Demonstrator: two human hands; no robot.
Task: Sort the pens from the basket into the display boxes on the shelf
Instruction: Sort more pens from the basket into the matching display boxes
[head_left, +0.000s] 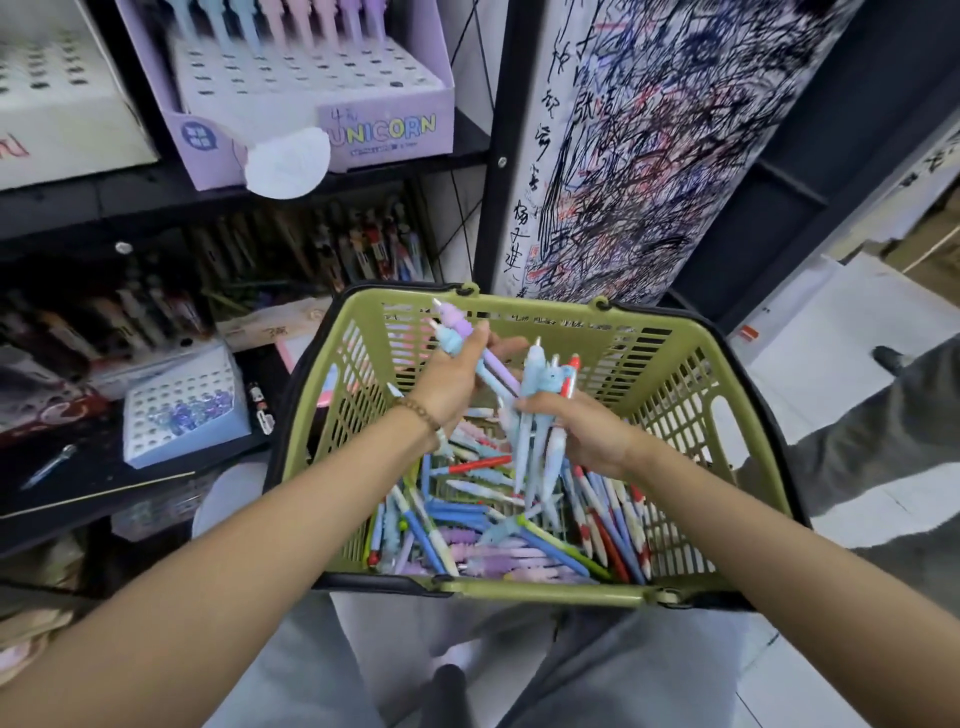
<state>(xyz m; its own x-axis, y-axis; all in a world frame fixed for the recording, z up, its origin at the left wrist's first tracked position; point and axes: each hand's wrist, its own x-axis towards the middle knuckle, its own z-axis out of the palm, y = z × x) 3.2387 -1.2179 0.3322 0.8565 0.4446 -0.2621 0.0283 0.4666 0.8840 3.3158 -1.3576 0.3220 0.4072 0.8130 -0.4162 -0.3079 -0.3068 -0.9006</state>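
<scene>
1. Pens (509, 530) mostly lie loose in the green basket (545, 590) in front of you; by my judgement you are at the picking-and-grouping step.
2. Your left hand (449, 384) grips two pastel pens (457, 332), and your right hand (582, 431) clutches a pale-blue bunch (540, 395).
3. Next, lift matching ones to the purple display box (384, 132), marked "UNICORN", and seat each upright in a free hole.

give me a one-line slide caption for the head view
Left hand grips purple and blue pens, right hand a mixed bunch, over the green basket below the Unicorn display box.
</scene>
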